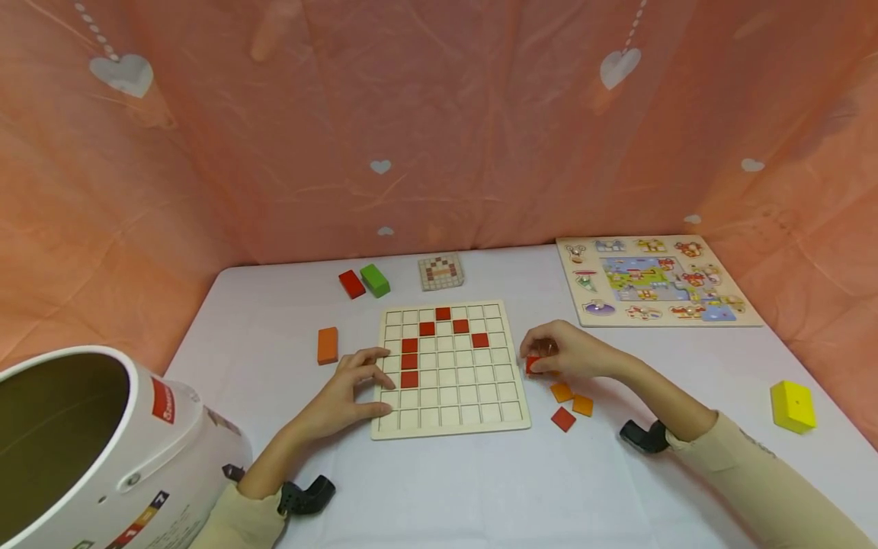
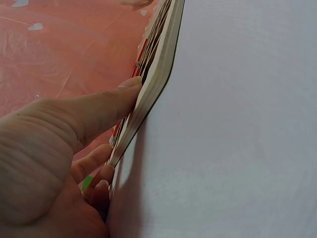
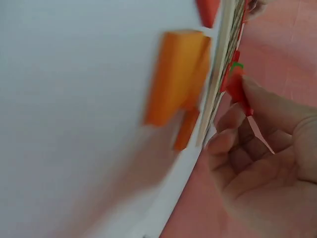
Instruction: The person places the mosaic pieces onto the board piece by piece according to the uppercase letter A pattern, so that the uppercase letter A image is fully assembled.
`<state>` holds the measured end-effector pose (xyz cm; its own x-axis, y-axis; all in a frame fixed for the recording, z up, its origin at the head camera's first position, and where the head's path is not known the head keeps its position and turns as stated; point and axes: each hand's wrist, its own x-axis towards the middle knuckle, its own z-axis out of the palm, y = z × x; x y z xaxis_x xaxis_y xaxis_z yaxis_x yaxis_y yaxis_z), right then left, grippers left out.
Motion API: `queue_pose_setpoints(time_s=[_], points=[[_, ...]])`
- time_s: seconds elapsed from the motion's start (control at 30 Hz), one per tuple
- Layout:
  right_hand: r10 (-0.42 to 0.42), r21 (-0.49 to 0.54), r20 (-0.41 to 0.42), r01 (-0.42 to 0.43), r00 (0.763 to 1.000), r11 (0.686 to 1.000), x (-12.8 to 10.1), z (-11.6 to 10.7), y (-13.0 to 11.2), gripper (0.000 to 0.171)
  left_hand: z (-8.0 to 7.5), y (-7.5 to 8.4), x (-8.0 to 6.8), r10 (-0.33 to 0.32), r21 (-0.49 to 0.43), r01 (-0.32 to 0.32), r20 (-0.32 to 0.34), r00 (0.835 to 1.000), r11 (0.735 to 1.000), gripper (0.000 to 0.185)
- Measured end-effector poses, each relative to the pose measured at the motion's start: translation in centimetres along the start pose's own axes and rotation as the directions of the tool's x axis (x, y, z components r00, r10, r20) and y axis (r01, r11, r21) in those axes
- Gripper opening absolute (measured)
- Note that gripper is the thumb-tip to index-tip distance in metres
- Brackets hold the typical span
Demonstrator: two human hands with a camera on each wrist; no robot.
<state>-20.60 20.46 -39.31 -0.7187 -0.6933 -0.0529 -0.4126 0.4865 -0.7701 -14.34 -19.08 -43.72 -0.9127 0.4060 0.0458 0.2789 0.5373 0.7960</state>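
Note:
A pale wooden grid board point(image 1: 447, 375) lies on the table with several red square tiles point(image 1: 409, 361) set in its cells, forming a stepped arch in its upper half. My left hand point(image 1: 346, 393) rests along the board's left edge, its fingers spread and the thumb point(image 2: 116, 101) over the rim. Beside the board's right edge my right hand point(image 1: 576, 351) pinches a red tile point(image 3: 237, 89) between thumb and fingers. Just below that hand lie an orange tile point(image 1: 561, 392), a second orange tile point(image 1: 582, 405) and a loose red tile point(image 1: 564, 418).
A small pattern card point(image 1: 441, 271) sits behind the board, near green point(image 1: 375, 280), red point(image 1: 352, 284) and orange point(image 1: 328, 346) blocks. Back right is a picture puzzle board point(image 1: 593, 293); a yellow block point(image 1: 793, 407) stands far right. A white bucket point(image 1: 178, 450) occupies the front left.

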Motion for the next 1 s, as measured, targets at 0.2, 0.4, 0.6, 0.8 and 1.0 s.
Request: queue_pose_setpoints(time_s=[0.2, 0.4, 0.6, 0.8, 1.0], points=[[-0.046, 0.020, -0.015, 0.046, 0.999, 0.999, 3.0, 0.9, -1.1, 0.011, 0.0, 0.0, 0.0, 0.001, 0.001, -0.001, 0.001, 1.000, 1.000, 0.024], [-0.057, -0.007, -0.028, 0.056, 0.998, 0.998, 5.3, 2.2, -2.1, 0.014, 0.0, 0.2, 0.0, -0.003, 0.002, 0.003, 0.002, 1.000, 1.000, 0.023], [-0.032, -0.051, -0.071, 0.028, 0.997, 0.998, 5.8, 2.9, -2.7, 0.015, 0.1, 0.1, 0.0, 0.013, 0.009, -0.013, -0.001, 1.000, 1.000, 0.023], [-0.041, -0.165, -0.110, 0.022, 0.993, 0.986, 5.6, 3.3, -3.1, 0.015, 0.0, 0.0, -0.1, 0.021, 0.013, -0.021, -0.006, 1.000, 1.000, 0.023], [-0.008, -0.319, -0.156, -0.042, 0.988, 0.947, 5.2, 3.7, -3.5, 0.020, -0.1, 0.1, -0.1, 0.024, 0.011, -0.024, -0.008, 1.000, 1.000, 0.021]])
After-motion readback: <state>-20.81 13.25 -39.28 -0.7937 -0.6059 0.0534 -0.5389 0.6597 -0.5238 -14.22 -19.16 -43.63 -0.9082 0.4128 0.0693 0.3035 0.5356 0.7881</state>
